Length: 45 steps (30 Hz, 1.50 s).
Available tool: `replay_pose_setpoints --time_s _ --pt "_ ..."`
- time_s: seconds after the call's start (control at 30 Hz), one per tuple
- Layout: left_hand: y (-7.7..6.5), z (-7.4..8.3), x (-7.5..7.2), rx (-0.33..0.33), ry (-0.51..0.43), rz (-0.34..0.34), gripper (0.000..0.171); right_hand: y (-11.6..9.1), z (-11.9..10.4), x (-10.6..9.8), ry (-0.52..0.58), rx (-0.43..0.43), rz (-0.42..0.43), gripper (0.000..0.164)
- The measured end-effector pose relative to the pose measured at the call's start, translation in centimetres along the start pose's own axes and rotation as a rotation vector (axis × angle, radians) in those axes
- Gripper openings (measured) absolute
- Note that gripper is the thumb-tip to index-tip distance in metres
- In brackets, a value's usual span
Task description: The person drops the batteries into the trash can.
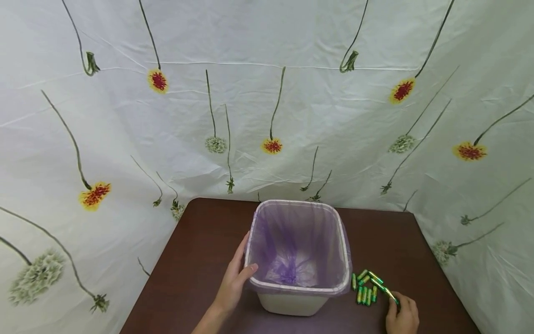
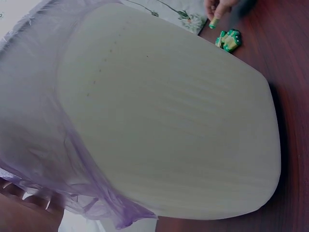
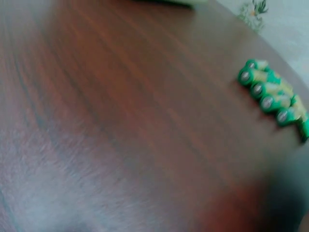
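A white trash bin (image 1: 292,304) stands on the table, lined with a thin purple plastic bag (image 1: 288,269) folded over its rim. My left hand (image 1: 232,283) grips the bin's left side, thumb at the rim and fingers along the outside. In the left wrist view, that hand (image 2: 31,210) lies against the bag's folded edge. Right of the bin, my right hand (image 1: 403,315) pinches a green and gold battery (image 1: 391,295); the left wrist view also shows this battery (image 2: 213,23) in the fingertips. Several similar batteries (image 1: 367,295) lie in a loose group beside it.
The dark brown wooden table (image 1: 204,236) has its far edge behind the bin. White cloth (image 1: 267,106) printed with flowers hangs behind the table and along both sides. In the right wrist view, the battery group (image 3: 273,92) lies at the right.
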<state>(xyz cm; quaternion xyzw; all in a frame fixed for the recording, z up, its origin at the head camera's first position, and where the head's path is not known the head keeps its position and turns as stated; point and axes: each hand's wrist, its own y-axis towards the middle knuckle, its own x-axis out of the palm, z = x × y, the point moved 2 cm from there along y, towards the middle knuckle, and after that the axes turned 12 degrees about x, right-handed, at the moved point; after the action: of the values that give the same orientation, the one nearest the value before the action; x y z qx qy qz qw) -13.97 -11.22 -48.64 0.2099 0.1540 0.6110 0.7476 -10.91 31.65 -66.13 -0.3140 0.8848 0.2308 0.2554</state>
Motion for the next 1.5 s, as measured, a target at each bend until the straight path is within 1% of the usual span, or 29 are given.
replay_pose_setpoints --time_s 0.13,0.23,0.33,0.47,0.53,0.7,0.8,0.93,1.07,1.17,1.33,1.5 --pt "0.1 -0.1 0.1 0.000 0.002 -0.008 0.074 0.8 -1.2 -0.7 0.015 -0.043 -0.028 0.015" --pt "0.2 -0.2 0.2 -0.004 0.002 -0.001 0.074 1.8 -2.8 -1.3 0.025 -0.109 -0.077 0.017" --pt "0.3 -0.3 0.3 0.001 0.000 -0.006 0.074 2.7 -4.5 -2.0 0.028 -0.168 -0.107 0.018" --pt "0.3 -0.6 0.5 -0.004 0.006 -0.008 0.074 3.4 -6.6 -2.7 0.050 -0.236 -0.148 0.018" --pt "0.2 -0.6 0.5 -0.010 0.013 0.002 0.075 3.5 -7.5 -2.9 0.066 -0.279 -0.170 0.019" --pt "0.2 -0.7 0.6 -0.014 0.024 0.017 0.074 4.0 -9.8 -3.0 0.120 -0.402 -0.182 0.023" --pt "0.3 -0.8 0.7 -0.009 0.031 0.018 0.074 4.4 -11.4 -3.2 0.156 -0.444 -0.192 0.024" --pt "0.4 -0.8 0.8 0.003 0.037 0.021 0.074 5.1 -13.9 -3.6 0.214 -0.491 -0.213 0.025" --pt "0.3 -0.8 0.7 0.006 0.039 0.031 0.074 5.8 -17.0 -4.1 0.300 -0.589 -0.231 0.027" --pt "0.2 -0.8 0.5 0.015 0.037 0.035 0.074 6.3 -19.5 -4.4 0.347 -0.653 -0.261 0.028" --pt "0.0 -0.8 0.4 0.026 0.042 0.034 0.073 6.6 -23.3 -4.8 0.370 -0.720 -0.321 0.027" --pt "-0.1 -0.5 0.6 0.034 0.046 0.034 0.073 6.8 -25.9 -4.4 0.370 -0.792 -0.386 0.028"
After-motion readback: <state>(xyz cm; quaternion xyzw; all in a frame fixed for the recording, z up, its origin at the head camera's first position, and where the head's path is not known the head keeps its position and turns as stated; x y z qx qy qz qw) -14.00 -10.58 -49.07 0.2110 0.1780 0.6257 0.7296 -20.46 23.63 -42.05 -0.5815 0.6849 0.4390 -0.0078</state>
